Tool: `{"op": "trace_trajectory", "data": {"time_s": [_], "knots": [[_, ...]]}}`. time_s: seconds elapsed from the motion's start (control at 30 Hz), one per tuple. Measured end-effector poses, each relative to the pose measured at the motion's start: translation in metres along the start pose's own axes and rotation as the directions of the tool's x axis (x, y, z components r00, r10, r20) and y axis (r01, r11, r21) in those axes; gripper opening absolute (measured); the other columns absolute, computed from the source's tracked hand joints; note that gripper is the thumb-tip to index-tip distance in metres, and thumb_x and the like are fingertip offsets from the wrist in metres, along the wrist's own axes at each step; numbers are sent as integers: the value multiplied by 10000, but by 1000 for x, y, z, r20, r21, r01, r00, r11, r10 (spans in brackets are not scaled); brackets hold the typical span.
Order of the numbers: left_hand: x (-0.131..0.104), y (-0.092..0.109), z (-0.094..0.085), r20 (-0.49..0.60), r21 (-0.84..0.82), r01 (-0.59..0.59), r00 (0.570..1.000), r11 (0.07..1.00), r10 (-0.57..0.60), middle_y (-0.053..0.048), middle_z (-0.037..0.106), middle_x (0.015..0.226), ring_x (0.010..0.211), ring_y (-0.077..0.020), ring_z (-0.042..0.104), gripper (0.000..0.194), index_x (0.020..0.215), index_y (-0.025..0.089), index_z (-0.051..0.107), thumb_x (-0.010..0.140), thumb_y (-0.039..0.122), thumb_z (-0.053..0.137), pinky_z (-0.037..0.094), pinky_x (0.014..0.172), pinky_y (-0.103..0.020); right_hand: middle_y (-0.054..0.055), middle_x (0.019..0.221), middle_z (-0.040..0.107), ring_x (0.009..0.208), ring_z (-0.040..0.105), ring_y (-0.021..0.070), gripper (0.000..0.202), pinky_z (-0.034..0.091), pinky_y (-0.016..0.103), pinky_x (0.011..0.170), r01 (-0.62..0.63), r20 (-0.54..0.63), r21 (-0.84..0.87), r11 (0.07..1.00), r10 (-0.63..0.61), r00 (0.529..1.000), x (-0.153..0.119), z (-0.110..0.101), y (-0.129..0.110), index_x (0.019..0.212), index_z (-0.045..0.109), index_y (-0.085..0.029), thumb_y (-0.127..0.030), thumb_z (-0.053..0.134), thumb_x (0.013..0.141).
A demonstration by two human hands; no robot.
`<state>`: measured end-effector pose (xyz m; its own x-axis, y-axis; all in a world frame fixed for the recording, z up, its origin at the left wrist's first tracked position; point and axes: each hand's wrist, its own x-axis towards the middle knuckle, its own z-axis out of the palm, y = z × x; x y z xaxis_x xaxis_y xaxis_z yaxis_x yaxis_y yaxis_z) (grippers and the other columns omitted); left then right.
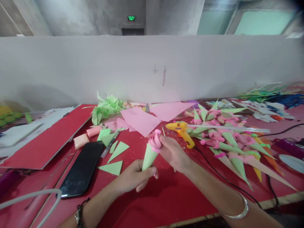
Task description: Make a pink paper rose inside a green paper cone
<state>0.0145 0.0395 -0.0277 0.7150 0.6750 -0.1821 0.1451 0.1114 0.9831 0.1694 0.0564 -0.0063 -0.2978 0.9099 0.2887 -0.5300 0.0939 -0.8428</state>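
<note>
A green paper cone with a pink rolled-paper top (150,155) is held upright, slightly tilted, over the red table (180,196). My left hand (136,177) wraps its fingers and thumb round the lower green part, hiding the tip. At the pink top, my right hand (173,153) pinches the right side with its fingers. Just right of that hand lies a yellow glue gun (181,131) with a long clear glue stick. Green paper triangles (111,167) rest left of the cone. Pink paper sheets (141,120) lie behind it.
Many finished-looking paper cones (228,136) are heaped at the right. A black phone (82,169) and a red board (52,139) lie at the left. Crumpled green paper (108,107) sits near the pale partition (118,69). A black cord (218,174) runs along the right front.
</note>
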Motion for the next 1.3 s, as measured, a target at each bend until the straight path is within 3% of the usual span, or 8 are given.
{"op": "trace_trajectory", "data": {"time_s": [0.13, 0.33, 0.43, 0.6, 0.73, 0.93, 1.13, 1.3], "knots": [[-1, 2, 3, 63, 0, 65, 996, 998, -65, 77, 426, 327, 279, -37, 356, 299, 714, 123, 531, 769, 412, 480, 270, 354, -151, -37, 553, 393, 536, 361, 84, 251, 349, 264, 602, -32, 55, 17, 999, 31, 998, -2, 2, 1, 553, 463, -169, -281, 542, 762], [7, 4, 11, -305, 107, 116, 949, 987, -78, 82, 371, 354, 295, -41, 330, 323, 525, 160, 393, 751, 370, 488, 256, 336, -168, -43, 588, 406, 551, 375, 71, 168, 329, 241, 570, -8, -29, -49, 999, 6, 1000, -2, 10, 8, 652, 487, -159, -268, 537, 769], [9, 5, 11, -376, 72, 73, 926, 995, -41, 82, 349, 365, 333, -35, 295, 318, 520, 156, 396, 731, 359, 519, 234, 367, -172, -23, 638, 476, 620, 445, 88, 147, 368, 249, 630, -19, -89, -92, 996, 10, 996, -2, 10, 11, 695, 540, -160, -289, 541, 763], [3, 7, 4, -101, -459, 42, 990, 887, -99, 124, 220, 320, 339, -36, 180, 276, 625, 165, 441, 709, 404, 551, 215, 416, -178, 26, 797, 588, 754, 519, 128, 236, 406, 286, 743, -37, -231, -41, 998, 26, 973, -1, 5, 16, 806, 625, -185, -379, 496, 769], [-2, 8, 1, 108, -596, 83, 994, 798, -23, 120, 219, 344, 339, -32, 179, 274, 603, 160, 432, 724, 370, 559, 246, 456, -187, 3, 753, 610, 711, 544, 109, 163, 422, 270, 746, -66, -291, -97, 993, 36, 956, -2, 4, 16, 835, 644, -198, -261, 611, 689], [0, 8, 2, 89, -687, 21, 995, 727, 56, 108, 243, 367, 336, -28, 173, 284, 580, 154, 406, 756, 335, 535, 244, 462, -183, -51, 531, 516, 452, 414, 41, 112, 335, 180, 452, -57, -293, -200, 978, -4, 956, -5, 4, 9, 670, 618, -178, -278, 593, 711], [-1, 8, 1, 100, -739, 1, 989, 674, 108, 110, 229, 365, 325, -27, 138, 243, 605, 147, 444, 791, 291, 504, 272, 465, -164, -10, 701, 607, 633, 512, 79, 192, 406, 217, 618, -90, -302, -225, 970, 19, 953, -4, 1, 11, 877, 645, -203, -250, 607, 695], [0, 5, 1, 82, -785, -39, 983, 618, 167, 110, 200, 367, 332, -28, 118, 230, 629, 140, 486, 803, 289, 500, 276, 461, -146, -56, 519, 520, 456, 426, 42, 104, 342, 182, 466, -61, -240, -193, 979, 14, 971, -6, 2, 9, 645, 594, -180, -264, 604, 705]]}}
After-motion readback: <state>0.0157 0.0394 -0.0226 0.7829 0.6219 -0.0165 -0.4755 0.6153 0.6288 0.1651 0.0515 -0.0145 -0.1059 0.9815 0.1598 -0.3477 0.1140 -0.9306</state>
